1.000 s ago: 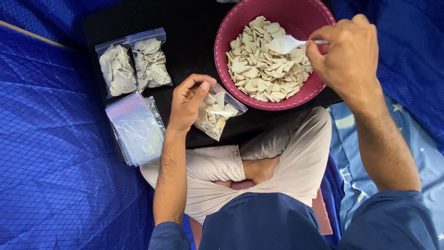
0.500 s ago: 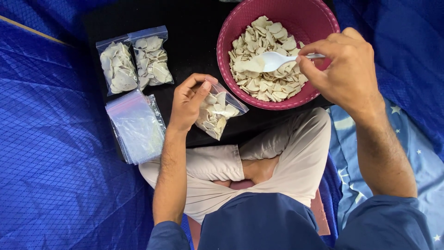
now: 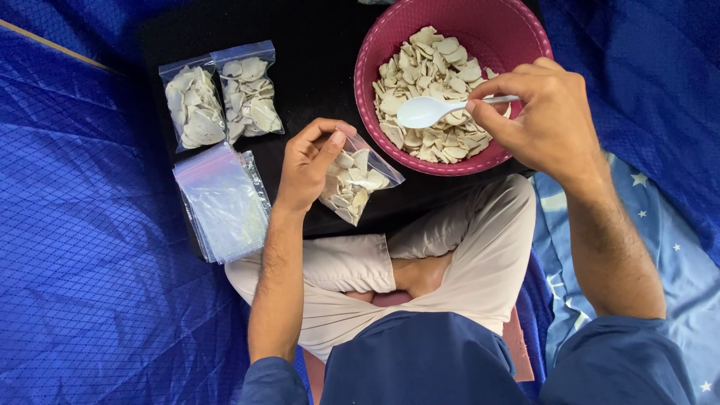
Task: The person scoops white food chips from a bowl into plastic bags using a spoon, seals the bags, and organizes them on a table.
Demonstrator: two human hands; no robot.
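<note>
Since the earlier frame the right hand (image 3: 544,120) has pulled the white spoon (image 3: 431,110) away from the far part of the bowl; the spoon now looks empty and points to the left, above the near side of the heap. The fingers (image 3: 487,120) of this hand are closed around the thin handle of the spoon. The left hand (image 3: 309,161) has stayed in its place. Its fingers are pinched on the open top edge of a small clear bag (image 3: 358,180), which is partly filled with pale flat slices and leans on the black mat (image 3: 315,82), just beside the bowl.

The pink bowl (image 3: 525,37) stands on the far right part of the mat and holds many of the same pale slices (image 3: 431,71). Two filled bags (image 3: 221,97) lie side by side on the far left of the mat, touching each other. A pile of empty clear bags (image 3: 221,202) lies just near them, to the left of the left hand. The person sits with crossed legs in light trousers (image 3: 480,255) on a blue sheet (image 3: 90,262).
</note>
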